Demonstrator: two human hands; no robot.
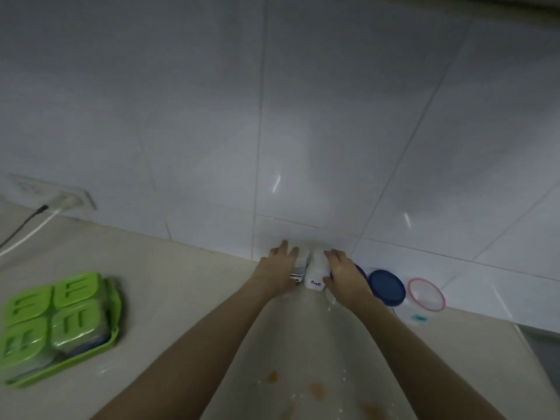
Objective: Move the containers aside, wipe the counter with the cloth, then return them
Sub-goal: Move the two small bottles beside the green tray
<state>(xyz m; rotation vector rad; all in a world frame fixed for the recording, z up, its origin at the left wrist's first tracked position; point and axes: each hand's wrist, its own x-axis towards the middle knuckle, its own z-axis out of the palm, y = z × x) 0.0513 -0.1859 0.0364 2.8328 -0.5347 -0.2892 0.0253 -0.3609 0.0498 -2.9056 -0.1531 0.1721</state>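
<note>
Several containers stand in a row against the tiled wall at the back of the counter (188,298). My left hand (280,271) is wrapped around a clear jar with a black-edged label (298,269). Right beside it stands a white jar marked "Salt" (315,274), and my right hand (345,277) closes on its right side, thumb in front and fingers over the top. The edge of a blue lid (361,269) peeks out behind that hand. Further right are a blue-lidded tub (388,286) and a pink-rimmed clear tub (425,295). No cloth is in view.
A green tray (116,331) holding several green-lidded boxes sits at the left. A wall socket (71,198) with a black and a white cable is at the far left. Orange stains (316,389) and white specks mark the counter near me. The counter ends at the right.
</note>
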